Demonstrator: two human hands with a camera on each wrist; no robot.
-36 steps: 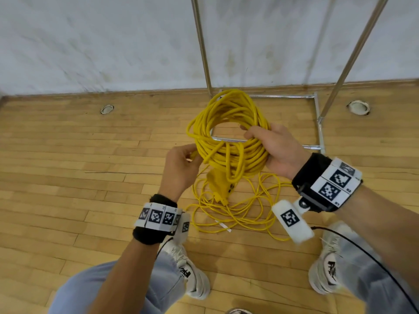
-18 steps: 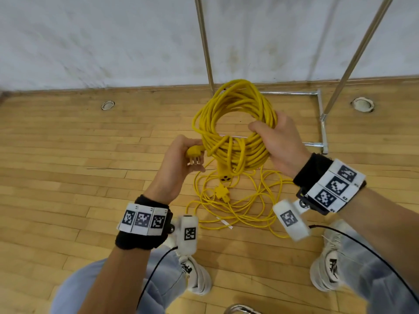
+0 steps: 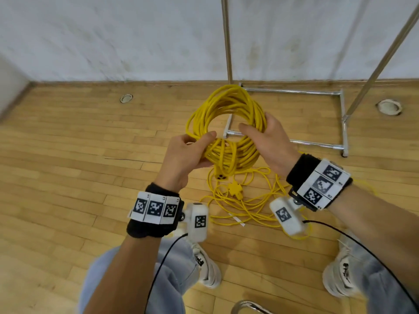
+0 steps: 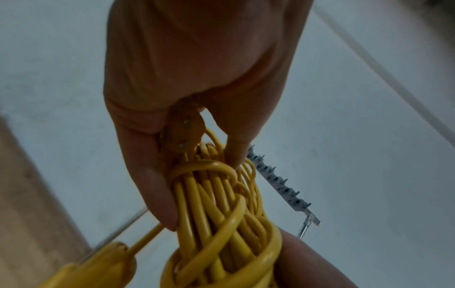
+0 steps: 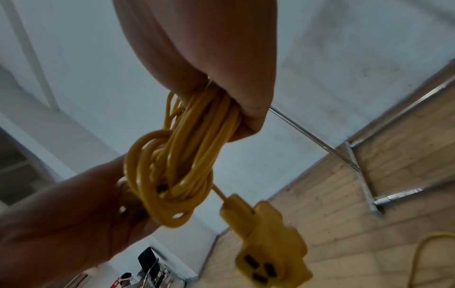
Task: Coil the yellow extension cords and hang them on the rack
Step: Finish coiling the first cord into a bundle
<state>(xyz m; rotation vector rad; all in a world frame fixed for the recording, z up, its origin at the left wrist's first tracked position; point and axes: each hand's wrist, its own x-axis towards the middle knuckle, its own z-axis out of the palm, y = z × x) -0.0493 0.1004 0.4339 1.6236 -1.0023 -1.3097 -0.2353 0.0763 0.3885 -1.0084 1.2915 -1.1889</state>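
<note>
A coil of yellow extension cord (image 3: 226,103) is held upright in front of me by both hands. My right hand (image 3: 256,125) grips its right side, with the strands bunched in the fist (image 5: 234,109). My left hand (image 3: 199,143) holds the coil's lower left; in the left wrist view its fingers (image 4: 157,194) pinch the pronged plug (image 4: 182,132) against the wrapped bundle. The cord's socket end (image 5: 268,243) dangles below the coil. A second yellow cord (image 3: 244,207) lies loose on the floor beneath. The metal rack (image 3: 292,92) stands just behind, and its hook rail (image 4: 278,181) shows above.
The rack's upright pole (image 3: 226,41) and slanted pole (image 3: 385,53) rise against the white wall. Two round floor sockets (image 3: 126,98) (image 3: 388,106) sit in the wooden floor. My shoes (image 3: 208,270) stand close to the loose cord.
My left hand has carried the plug from the left of the coil in against the bundle. The coil has risen slightly and my right hand has shifted up its right side.
</note>
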